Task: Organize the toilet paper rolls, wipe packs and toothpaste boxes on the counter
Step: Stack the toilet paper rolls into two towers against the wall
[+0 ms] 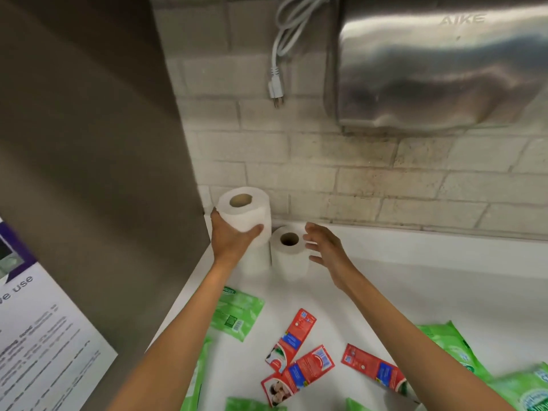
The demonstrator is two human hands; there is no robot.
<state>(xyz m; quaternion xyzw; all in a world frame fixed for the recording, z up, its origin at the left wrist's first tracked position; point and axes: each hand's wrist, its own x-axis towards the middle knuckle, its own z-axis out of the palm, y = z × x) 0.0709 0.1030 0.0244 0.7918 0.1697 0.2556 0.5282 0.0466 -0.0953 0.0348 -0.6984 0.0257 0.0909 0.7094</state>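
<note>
From where I stand, the left hand [229, 238] grasps the upper roll [246, 209] from its near side, fingers and thumb curled round it. This is in the far left corner of the counter [415, 277], hard up by the metal panel [89, 143]. Under it stands a lower roll [256, 261], mostly hidden by the hand. I cannot tell whether the upper roll already sits on it or hangs just above. Just to the right a third roll [289, 256] stands upright on the counter, touching or nearly touching the lower one. The right hand [323, 250] is released, fingers spread and holding nothing, just right of the third roll.

The risk, as I judge it, is the stack. If the upper roll lands off-centre on the soft paper, it could tip once let go. The panel blocks the left, so it would fall right onto the third roll. Or it would fall near, down among the wipe packs [237, 314] and toothpaste boxes [292, 336] scattered on the near part of the counter. Too firm a squeeze could dent the roll so that it sits crooked. The spread right hand is close enough to knock the third roll over with one careless move. The packs and boxes lie unsorted, so most of the task looks undone.
</note>
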